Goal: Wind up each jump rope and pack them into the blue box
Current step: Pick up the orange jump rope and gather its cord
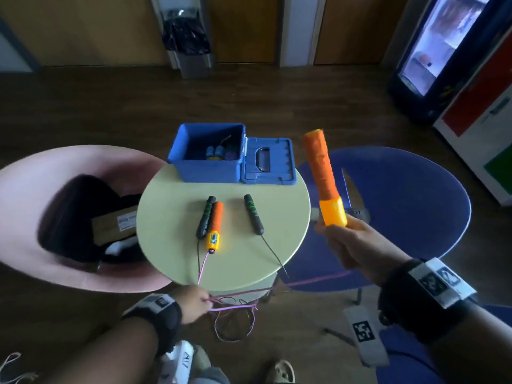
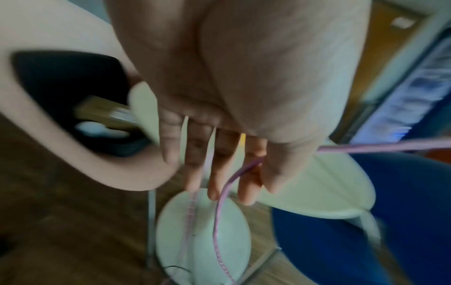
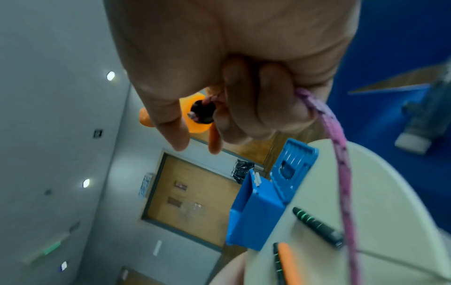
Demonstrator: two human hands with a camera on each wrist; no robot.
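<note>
My right hand (image 1: 352,245) grips the yellow end of an orange jump-rope handle (image 1: 321,173) and holds it upright, right of the round table (image 1: 277,195). Its pink rope (image 1: 304,282) runs from that fist (image 3: 256,108) down to my left hand (image 1: 194,302). There it is pinched between thumb and forefinger (image 2: 256,173), below the table's near edge. The matching orange handle (image 1: 215,225) lies on the table beside one of two black-and-green handles (image 1: 205,216), the other (image 1: 253,214) lying to the right. The blue box (image 1: 210,170) stands open at the back with a wound rope inside.
The box lid (image 1: 267,162) lies flat to the right of the box. Loose loops of pink and dark rope (image 1: 235,322) hang under the table. A pink chair (image 1: 33,259) holding a black bag stands left, a blue chair (image 1: 401,203) right.
</note>
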